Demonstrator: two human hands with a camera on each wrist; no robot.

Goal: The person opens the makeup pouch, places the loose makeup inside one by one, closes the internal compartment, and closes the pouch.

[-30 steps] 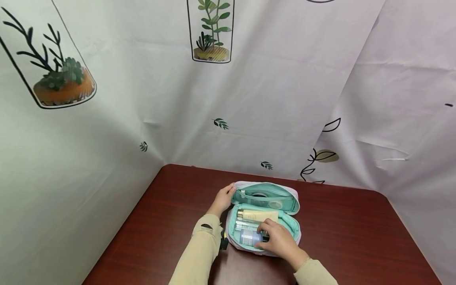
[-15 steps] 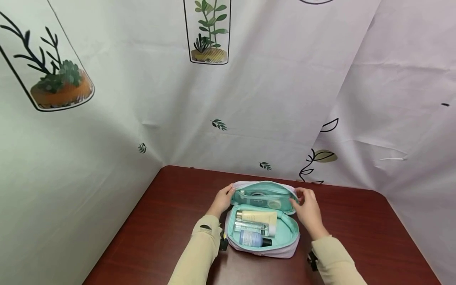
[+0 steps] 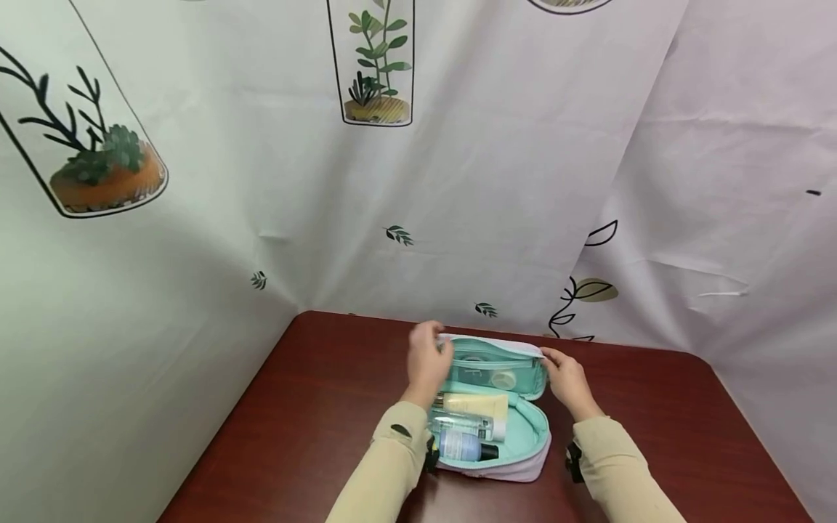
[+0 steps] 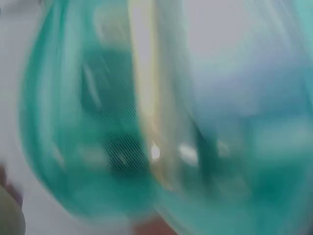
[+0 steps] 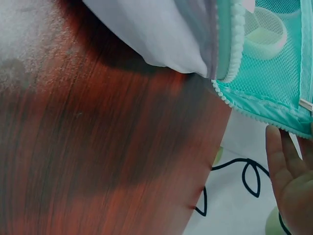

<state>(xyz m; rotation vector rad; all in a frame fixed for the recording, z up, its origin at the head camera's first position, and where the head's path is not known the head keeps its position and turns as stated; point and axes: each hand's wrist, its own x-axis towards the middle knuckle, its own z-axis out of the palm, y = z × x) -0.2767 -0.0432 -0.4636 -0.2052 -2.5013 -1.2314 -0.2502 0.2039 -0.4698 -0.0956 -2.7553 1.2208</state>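
A lilac toiletry bag (image 3: 523,466) with a mint lining lies unzipped on the table, its lid raised at the back. Inside are a cream-coloured tube (image 3: 477,405), a clear bottle (image 3: 463,423) and a blue bottle (image 3: 459,445) with a black cap. Behind the lid's mesh pocket (image 5: 274,88) shows a round white item (image 5: 266,39). My right hand (image 3: 567,379) pinches the lid's right corner. At its left corner, my left hand (image 3: 428,361) is blurred, thumb and fingers apart, covering part of the lid. The left wrist view is heavily smeared, mostly mint lining.
The reddish-brown wooden table (image 3: 654,428) extends on both sides of the bag. Close behind its back edge hangs a pale cloth (image 3: 497,181) printed with plants. A dark wrist device (image 3: 573,463) sits at the right sleeve.
My right hand has left the blue bottle and moved up and right to the lid's corner. My left hand has shifted right and come away from its earlier hold on the lid's left edge.
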